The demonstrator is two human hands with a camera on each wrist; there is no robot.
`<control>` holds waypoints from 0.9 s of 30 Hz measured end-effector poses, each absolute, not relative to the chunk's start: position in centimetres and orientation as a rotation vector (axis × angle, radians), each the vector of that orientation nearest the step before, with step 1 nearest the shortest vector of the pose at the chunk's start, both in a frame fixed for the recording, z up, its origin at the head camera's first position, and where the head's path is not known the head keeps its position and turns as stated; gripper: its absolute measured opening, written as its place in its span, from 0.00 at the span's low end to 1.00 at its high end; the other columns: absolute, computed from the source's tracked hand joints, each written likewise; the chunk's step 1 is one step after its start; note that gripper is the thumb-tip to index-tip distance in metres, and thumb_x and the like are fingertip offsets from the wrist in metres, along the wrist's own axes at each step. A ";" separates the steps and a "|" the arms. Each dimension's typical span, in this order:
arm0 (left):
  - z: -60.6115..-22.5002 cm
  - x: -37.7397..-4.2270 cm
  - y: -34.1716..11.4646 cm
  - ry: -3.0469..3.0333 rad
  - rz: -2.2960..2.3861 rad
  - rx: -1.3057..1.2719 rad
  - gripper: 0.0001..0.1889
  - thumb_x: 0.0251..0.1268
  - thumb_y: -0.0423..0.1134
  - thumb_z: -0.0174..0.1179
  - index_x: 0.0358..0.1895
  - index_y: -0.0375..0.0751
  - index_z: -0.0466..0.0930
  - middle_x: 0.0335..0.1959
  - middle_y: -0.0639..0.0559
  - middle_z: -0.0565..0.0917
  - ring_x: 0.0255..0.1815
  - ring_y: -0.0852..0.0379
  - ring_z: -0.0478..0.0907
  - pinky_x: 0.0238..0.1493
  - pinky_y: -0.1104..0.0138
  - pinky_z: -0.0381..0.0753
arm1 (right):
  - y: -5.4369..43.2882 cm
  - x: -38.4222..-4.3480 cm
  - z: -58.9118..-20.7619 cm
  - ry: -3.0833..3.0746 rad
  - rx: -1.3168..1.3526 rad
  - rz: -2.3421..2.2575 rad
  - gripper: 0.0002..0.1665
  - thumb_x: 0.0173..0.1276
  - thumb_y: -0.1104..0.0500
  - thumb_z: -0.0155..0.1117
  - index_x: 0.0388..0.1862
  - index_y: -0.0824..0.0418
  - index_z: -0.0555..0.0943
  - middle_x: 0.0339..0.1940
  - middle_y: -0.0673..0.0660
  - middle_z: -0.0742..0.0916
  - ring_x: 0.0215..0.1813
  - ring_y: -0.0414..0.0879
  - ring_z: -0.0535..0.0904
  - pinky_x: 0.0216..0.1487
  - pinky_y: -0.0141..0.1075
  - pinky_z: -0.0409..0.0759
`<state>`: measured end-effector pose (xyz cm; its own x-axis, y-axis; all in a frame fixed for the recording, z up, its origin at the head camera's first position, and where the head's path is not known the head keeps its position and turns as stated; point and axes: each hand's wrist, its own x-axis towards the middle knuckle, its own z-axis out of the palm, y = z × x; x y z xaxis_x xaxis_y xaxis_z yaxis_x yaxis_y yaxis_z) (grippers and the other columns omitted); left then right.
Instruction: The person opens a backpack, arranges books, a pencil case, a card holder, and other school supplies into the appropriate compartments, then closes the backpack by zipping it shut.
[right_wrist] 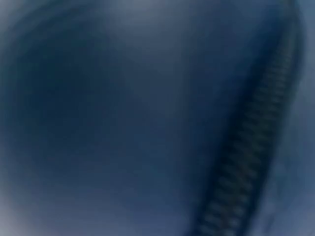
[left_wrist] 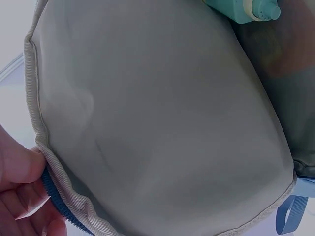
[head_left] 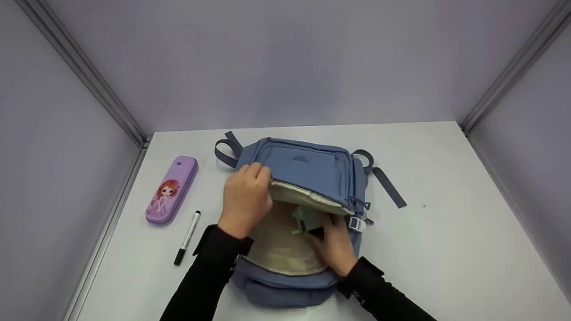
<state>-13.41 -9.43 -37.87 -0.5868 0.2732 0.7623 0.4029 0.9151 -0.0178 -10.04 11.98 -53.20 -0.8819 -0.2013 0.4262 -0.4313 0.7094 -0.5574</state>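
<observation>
A blue backpack [head_left: 308, 162] lies on the white table with its main pocket unzipped, showing a pale lining [head_left: 281, 249]. My left hand [head_left: 247, 198] grips the edge of the lifted flap; in the left wrist view its thumb and fingers pinch the zippered rim [left_wrist: 59, 199]. Inside the opening, my right hand [head_left: 337, 245] holds a small green object [head_left: 310, 219] with parts jutting from its side. The left wrist view shows this green object [left_wrist: 238, 10] with a pale ring and a round knob. Blurred blue fabric and a zipper [right_wrist: 246, 157] fill the right wrist view.
Left of the backpack lie a purple pencil case [head_left: 171, 189] with a cartoon figure and a white marker [head_left: 189, 236] with a black cap. A dark strap [head_left: 389, 187] trails to the right. White-grey walls [head_left: 290, 62] stand behind and beside the table.
</observation>
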 end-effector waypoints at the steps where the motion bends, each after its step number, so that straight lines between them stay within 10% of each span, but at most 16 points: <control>1: -37.9 -13.4 -9.5 -2.236 -0.202 -0.479 0.07 0.49 0.27 0.63 0.24 0.39 0.74 0.22 0.47 0.75 0.21 0.47 0.72 0.21 0.60 0.70 | 12.0 -9.7 -53.0 -2.554 0.502 0.922 0.41 0.59 0.57 0.75 0.69 0.67 0.71 0.65 0.74 0.75 0.66 0.67 0.74 0.62 0.54 0.75; 7: -38.2 -12.9 -9.8 -2.245 -0.214 -0.491 0.07 0.47 0.28 0.65 0.25 0.38 0.75 0.22 0.47 0.76 0.22 0.48 0.73 0.22 0.60 0.70 | 13.0 -7.1 -49.7 -2.084 0.629 0.905 0.15 0.69 0.55 0.67 0.43 0.66 0.82 0.41 0.60 0.83 0.44 0.50 0.77 0.49 0.36 0.73; 16: -40.6 -10.1 -10.9 -2.213 -0.277 -0.563 0.10 0.50 0.30 0.69 0.25 0.39 0.74 0.22 0.49 0.73 0.22 0.50 0.70 0.23 0.62 0.67 | 15.7 -8.8 -45.5 -2.110 0.788 0.908 0.23 0.71 0.50 0.63 0.53 0.68 0.81 0.47 0.62 0.83 0.48 0.52 0.75 0.55 0.35 0.69; 27: -46.7 -5.3 -14.7 -2.497 -0.490 -0.778 0.07 0.55 0.33 0.71 0.30 0.47 0.81 0.26 0.57 0.77 0.27 0.60 0.73 0.31 0.67 0.73 | 15.0 -7.5 -48.9 -2.210 1.100 0.836 0.14 0.50 0.72 0.70 0.34 0.56 0.82 0.31 0.48 0.82 0.33 0.40 0.73 0.39 0.30 0.70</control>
